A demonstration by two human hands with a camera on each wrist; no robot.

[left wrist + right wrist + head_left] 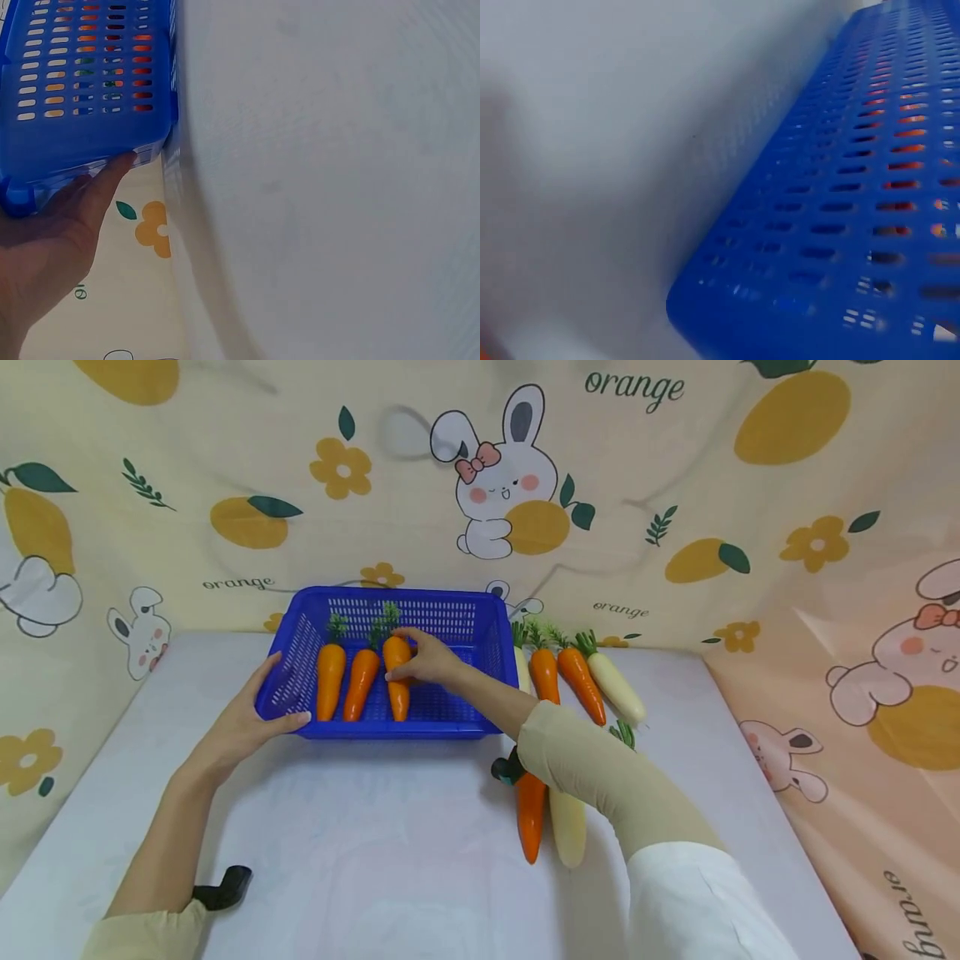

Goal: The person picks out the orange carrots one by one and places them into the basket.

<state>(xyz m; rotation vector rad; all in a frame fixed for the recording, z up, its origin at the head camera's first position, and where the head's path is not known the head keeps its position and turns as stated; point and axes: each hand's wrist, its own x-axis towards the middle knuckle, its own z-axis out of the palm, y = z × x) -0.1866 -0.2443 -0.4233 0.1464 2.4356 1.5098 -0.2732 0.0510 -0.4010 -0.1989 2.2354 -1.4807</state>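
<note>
A blue perforated plastic basket (405, 729) stands at the back of the table. Inside it, two orange toy carrots with green tops, one carrot (331, 681) and another carrot (363, 683), lie side by side. To their right my right hand (431, 662) pinches a third carrot (397, 693) between thumb and fingers, over the basket floor. My left hand (251, 706) rests against the basket's front left corner, thumb along the front rim and straight fingers at the left wall. The left wrist view shows that hand (64, 240) touching the basket's side. In the right wrist view the basket (780, 300) hides the right hand.
Right of the basket lie more carrots, such as one carrot (582, 685), and white radishes, such as one radish (617, 687). Under my right forearm lie another carrot (531, 818) and radish (567, 831). A patterned cloth (337, 535) hangs behind the white table (360, 860).
</note>
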